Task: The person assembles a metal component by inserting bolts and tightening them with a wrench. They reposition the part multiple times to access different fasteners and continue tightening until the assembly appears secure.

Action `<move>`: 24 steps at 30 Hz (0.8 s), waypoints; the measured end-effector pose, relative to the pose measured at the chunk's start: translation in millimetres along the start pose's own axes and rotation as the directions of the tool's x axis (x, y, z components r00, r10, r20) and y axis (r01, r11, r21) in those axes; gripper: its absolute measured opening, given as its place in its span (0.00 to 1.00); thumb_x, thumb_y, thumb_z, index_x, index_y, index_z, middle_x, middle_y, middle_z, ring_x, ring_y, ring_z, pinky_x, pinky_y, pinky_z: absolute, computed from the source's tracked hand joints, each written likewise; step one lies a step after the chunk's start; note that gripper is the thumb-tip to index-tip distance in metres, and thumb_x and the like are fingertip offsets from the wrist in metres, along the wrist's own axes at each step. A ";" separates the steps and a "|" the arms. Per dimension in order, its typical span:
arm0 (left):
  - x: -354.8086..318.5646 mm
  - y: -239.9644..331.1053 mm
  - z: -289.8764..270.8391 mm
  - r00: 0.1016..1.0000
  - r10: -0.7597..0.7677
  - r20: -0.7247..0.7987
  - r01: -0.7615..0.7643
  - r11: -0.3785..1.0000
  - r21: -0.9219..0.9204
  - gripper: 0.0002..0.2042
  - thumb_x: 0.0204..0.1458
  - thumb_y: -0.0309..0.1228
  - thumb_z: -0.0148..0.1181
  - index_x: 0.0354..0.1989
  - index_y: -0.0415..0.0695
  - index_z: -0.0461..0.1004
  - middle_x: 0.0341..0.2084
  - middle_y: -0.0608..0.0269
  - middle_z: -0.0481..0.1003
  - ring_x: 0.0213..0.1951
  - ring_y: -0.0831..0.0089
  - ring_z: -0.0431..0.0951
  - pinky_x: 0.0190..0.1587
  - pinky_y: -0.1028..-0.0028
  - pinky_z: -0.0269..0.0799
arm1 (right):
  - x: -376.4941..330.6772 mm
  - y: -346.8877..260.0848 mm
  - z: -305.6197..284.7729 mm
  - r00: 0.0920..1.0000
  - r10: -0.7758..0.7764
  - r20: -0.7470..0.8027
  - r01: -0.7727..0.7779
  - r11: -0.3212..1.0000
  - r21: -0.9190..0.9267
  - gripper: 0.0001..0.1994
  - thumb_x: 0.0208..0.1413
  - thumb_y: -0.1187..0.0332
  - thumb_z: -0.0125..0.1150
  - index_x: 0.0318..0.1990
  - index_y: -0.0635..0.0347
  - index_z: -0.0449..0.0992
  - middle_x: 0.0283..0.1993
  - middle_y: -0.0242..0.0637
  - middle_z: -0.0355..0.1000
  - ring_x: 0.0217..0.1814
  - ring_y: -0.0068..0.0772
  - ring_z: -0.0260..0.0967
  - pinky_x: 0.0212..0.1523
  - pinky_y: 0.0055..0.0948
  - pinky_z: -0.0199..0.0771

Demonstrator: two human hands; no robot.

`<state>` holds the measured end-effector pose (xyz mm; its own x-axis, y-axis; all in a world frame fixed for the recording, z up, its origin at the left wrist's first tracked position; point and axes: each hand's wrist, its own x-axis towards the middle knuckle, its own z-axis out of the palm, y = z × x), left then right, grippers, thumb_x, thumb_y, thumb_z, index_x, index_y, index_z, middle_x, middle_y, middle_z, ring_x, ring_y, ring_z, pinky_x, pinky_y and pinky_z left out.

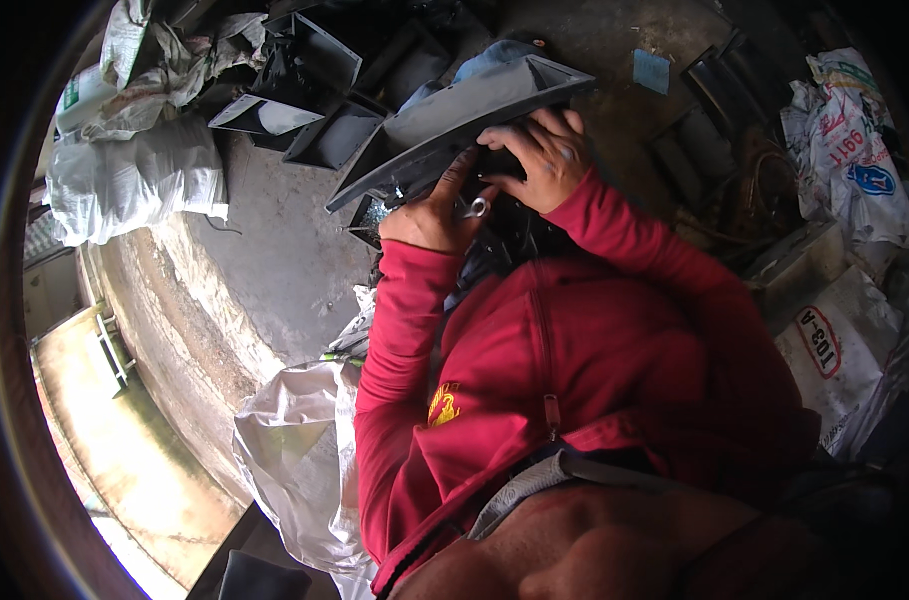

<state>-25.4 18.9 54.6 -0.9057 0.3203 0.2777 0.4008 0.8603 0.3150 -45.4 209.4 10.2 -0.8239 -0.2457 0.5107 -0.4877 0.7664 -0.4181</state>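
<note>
- Grey concrete floor spreads out below me, curving toward a pale lit strip at the lower left of the view.
- Landmark: the long grey plastic panel that I hold up in front of my chest, a wedge-shaped moulded part with a dark hollow inside.
- Left of the panel, well apart, lies a heap of white woven sacks; one of them carries a small green patch near the top.
- Just behind the panel, to its left, sit more dark moulded parts of the same kind, stacked loosely.
- Beyond the panel's far tip, a small blue square lies flat on the floor.
- Right of the panel, well apart, white printed sacks pile up, with red lettering and a blue oval mark; lower down one sack shows a red oval label.
- Below the panel, beside my left elbow, an open whitish sack gapes.
- My left hand is curled under the panel's lower edge, thumb raised against it, and a small silver metal piece shows at my fingers; whether I pinch it I cannot tell.
- My right hand lies on the panel's underside, fingers spread and bent over the rim, gripping it.
- Both forearms rise in red sleeves, elbows bent.
</note>
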 end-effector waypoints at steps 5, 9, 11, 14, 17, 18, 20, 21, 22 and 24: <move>1.8 -10.6 -2.7 0.999 -0.047 0.024 0.048 0.998 -0.043 0.21 0.47 0.45 0.69 0.51 0.55 0.77 0.30 0.63 0.82 0.28 0.64 0.83 0.28 0.70 0.77 | 4.5 0.0 -2.1 0.999 -0.026 -0.040 0.026 1.000 -0.002 0.24 0.37 0.56 0.74 0.46 0.38 0.73 0.42 0.18 0.73 0.51 0.27 0.65 0.53 0.38 0.53; 4.7 -4.4 -0.3 1.000 0.003 0.031 -0.005 0.998 0.069 0.19 0.46 0.50 0.68 0.45 0.57 0.80 0.24 0.65 0.81 0.24 0.65 0.82 0.24 0.69 0.75 | 2.0 -1.4 -1.6 1.000 -0.008 0.001 0.008 1.000 -0.011 0.23 0.39 0.56 0.73 0.46 0.39 0.73 0.44 0.18 0.74 0.54 0.26 0.65 0.54 0.38 0.53; -0.1 -16.8 2.4 1.000 0.015 -0.023 -0.015 1.000 -0.010 0.19 0.46 0.50 0.67 0.45 0.58 0.80 0.24 0.65 0.81 0.24 0.64 0.81 0.24 0.69 0.75 | 3.2 -2.4 -3.9 0.999 -0.045 -0.020 0.044 0.999 -0.026 0.23 0.40 0.55 0.72 0.47 0.39 0.73 0.45 0.18 0.74 0.54 0.26 0.65 0.54 0.38 0.53; 3.6 -10.3 -0.7 0.993 0.010 -0.115 -0.024 0.992 -0.125 0.18 0.46 0.50 0.67 0.43 0.57 0.80 0.24 0.64 0.81 0.24 0.62 0.81 0.24 0.68 0.75 | 2.0 0.5 -1.0 0.997 -0.058 -0.042 0.056 0.997 -0.049 0.23 0.40 0.54 0.71 0.47 0.39 0.74 0.44 0.19 0.73 0.51 0.28 0.65 0.53 0.39 0.55; 5.6 -11.3 8.2 0.998 -0.051 0.022 0.049 0.997 0.064 0.18 0.46 0.49 0.68 0.43 0.55 0.80 0.24 0.62 0.80 0.24 0.60 0.81 0.24 0.67 0.75 | 0.7 0.5 -0.8 0.996 -0.082 -0.024 0.080 0.994 -0.077 0.22 0.39 0.54 0.71 0.46 0.39 0.76 0.43 0.19 0.72 0.50 0.29 0.64 0.53 0.39 0.55; 2.0 -14.6 6.7 0.998 -0.049 0.026 0.048 0.998 0.039 0.21 0.46 0.50 0.67 0.46 0.56 0.78 0.23 0.59 0.80 0.24 0.60 0.81 0.24 0.65 0.75 | 0.5 -0.1 -1.0 0.996 -0.092 -0.008 0.091 0.992 -0.092 0.21 0.39 0.54 0.71 0.45 0.39 0.76 0.43 0.19 0.71 0.50 0.30 0.64 0.52 0.39 0.55; -0.8 -14.5 9.5 0.999 -0.053 0.002 0.053 0.997 -0.059 0.22 0.46 0.51 0.67 0.48 0.57 0.77 0.23 0.57 0.80 0.24 0.59 0.81 0.25 0.64 0.76 | 1.5 -0.8 -1.6 0.997 -0.074 -0.012 0.074 0.995 -0.060 0.21 0.39 0.55 0.71 0.44 0.40 0.77 0.42 0.19 0.71 0.49 0.30 0.64 0.52 0.39 0.56; -1.4 -13.6 10.0 0.998 -0.056 -0.011 0.055 0.993 -0.108 0.23 0.46 0.51 0.67 0.49 0.58 0.76 0.24 0.56 0.80 0.24 0.58 0.81 0.25 0.63 0.76 | 2.2 -1.4 -1.8 0.998 -0.066 -0.014 0.065 0.997 -0.044 0.20 0.39 0.55 0.71 0.44 0.40 0.78 0.42 0.19 0.70 0.49 0.30 0.63 0.52 0.39 0.56; -2.8 -12.1 10.9 0.998 -0.059 0.019 0.060 0.996 -0.067 0.23 0.47 0.50 0.67 0.50 0.56 0.76 0.27 0.59 0.80 0.26 0.58 0.82 0.26 0.64 0.76 | 2.2 -2.1 -2.7 0.998 -0.063 0.006 0.063 0.996 -0.056 0.20 0.39 0.55 0.71 0.44 0.40 0.78 0.42 0.19 0.70 0.49 0.30 0.63 0.51 0.39 0.56; -5.0 -8.6 11.5 0.995 -0.068 0.077 0.067 0.998 0.015 0.23 0.48 0.48 0.67 0.51 0.54 0.75 0.33 0.63 0.82 0.30 0.58 0.82 0.29 0.67 0.77 | 3.0 -3.3 -5.5 0.997 -0.056 0.045 0.060 0.995 -0.081 0.20 0.39 0.56 0.71 0.44 0.40 0.78 0.43 0.19 0.70 0.49 0.29 0.63 0.51 0.39 0.56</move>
<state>-25.9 14.5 40.2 -0.9387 0.2910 0.1849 0.3373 0.8858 0.3188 -44.6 209.4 17.3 -0.8074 -0.3152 0.4988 -0.5113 0.7956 -0.3249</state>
